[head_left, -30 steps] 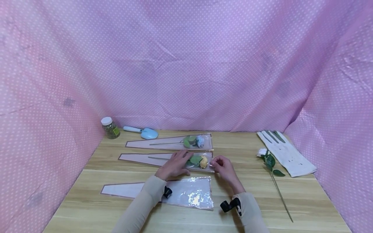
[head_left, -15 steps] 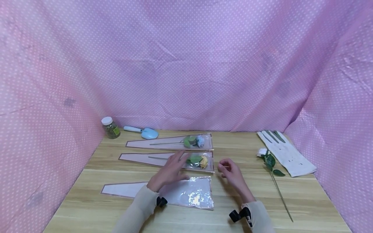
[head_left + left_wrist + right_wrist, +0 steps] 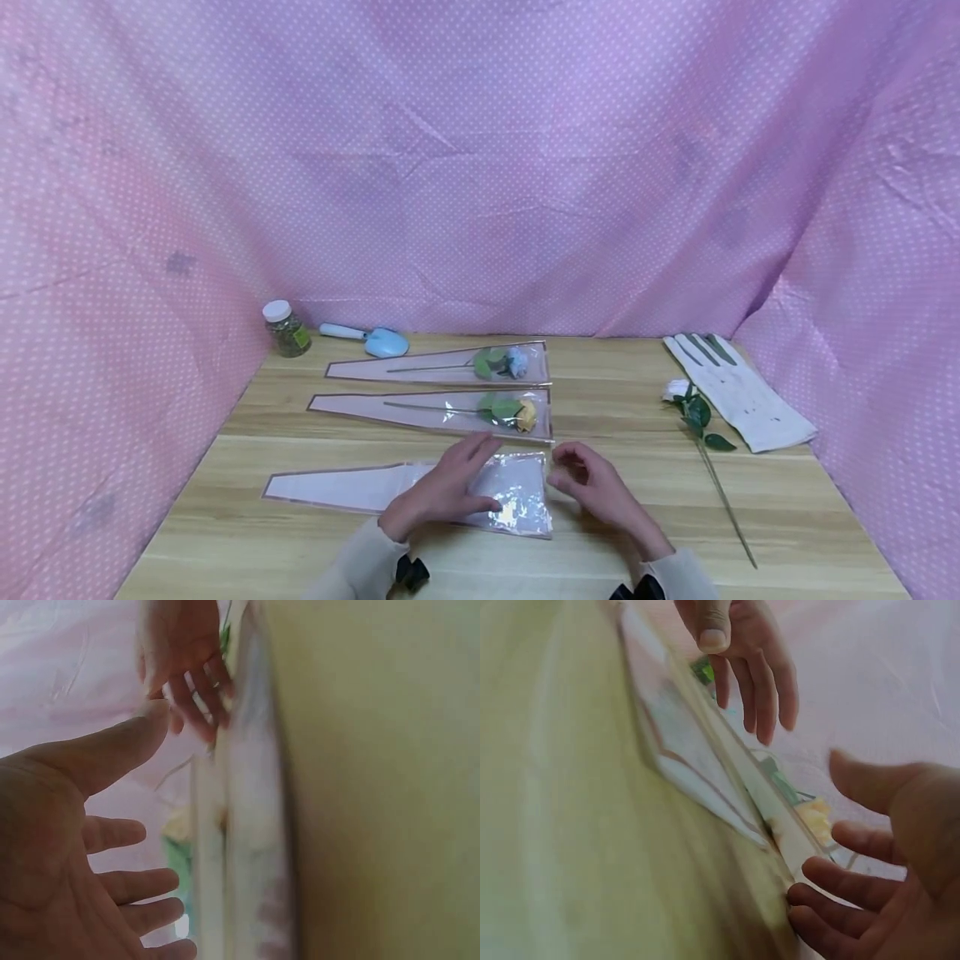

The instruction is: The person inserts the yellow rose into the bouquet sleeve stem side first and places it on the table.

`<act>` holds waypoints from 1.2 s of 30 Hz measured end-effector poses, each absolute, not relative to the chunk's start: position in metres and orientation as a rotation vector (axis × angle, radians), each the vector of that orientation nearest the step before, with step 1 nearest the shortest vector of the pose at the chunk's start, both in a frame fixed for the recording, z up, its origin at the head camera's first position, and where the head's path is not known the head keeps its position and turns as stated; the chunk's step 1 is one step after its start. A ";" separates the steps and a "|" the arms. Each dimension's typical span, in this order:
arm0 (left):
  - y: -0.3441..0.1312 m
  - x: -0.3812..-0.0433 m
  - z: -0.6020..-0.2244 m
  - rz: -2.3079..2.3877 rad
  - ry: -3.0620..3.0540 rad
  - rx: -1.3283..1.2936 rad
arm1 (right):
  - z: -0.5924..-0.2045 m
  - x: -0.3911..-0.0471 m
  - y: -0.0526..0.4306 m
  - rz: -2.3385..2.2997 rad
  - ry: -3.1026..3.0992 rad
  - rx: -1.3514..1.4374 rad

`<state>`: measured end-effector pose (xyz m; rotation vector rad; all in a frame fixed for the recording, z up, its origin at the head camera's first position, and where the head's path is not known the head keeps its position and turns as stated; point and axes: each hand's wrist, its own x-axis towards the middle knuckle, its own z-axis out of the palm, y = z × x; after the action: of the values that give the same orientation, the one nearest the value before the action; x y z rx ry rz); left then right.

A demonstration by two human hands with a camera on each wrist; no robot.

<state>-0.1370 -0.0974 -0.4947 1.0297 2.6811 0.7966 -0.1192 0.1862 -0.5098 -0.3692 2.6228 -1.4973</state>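
My left hand hovers over the nearest clear flower sleeve, fingers spread and holding nothing. My right hand is at that sleeve's wide right end, its fingers loosely bent with nothing between them. This nearest sleeve has a brown border and no flower in it. Behind it lies a second sleeve with a yellow rose inside. Farther back, a third sleeve contains a blue rose. In the right wrist view both hands face each other above the nearest sleeve.
A white rose with a long stem lies at the right, beside a white work glove. At the back left stand a white-lidded jar and a light blue trowel. Pink dotted cloth surrounds the wooden table.
Both hands have left the sleeve with the yellow rose and come nearer, to the front sleeve. The left hand lifted off; the right let go of the sleeve's right edge.
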 end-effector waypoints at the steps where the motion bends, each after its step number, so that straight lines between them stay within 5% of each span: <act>1: -0.096 -0.136 -0.496 0.782 2.665 1.028 | -0.510 -0.117 0.186 -1.451 2.637 -0.422; 13: -0.097 -0.131 -0.512 0.691 2.519 0.942 | -0.517 -0.106 0.179 -0.955 2.903 -0.846; 36: -0.097 -0.126 -0.519 0.657 2.545 0.961 | -0.520 -0.100 0.156 -1.096 2.945 -0.483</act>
<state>-0.1264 -0.0972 -0.5190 0.9610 2.5448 0.6565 -0.0999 0.1562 -0.5202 -0.4828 2.9454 -1.0961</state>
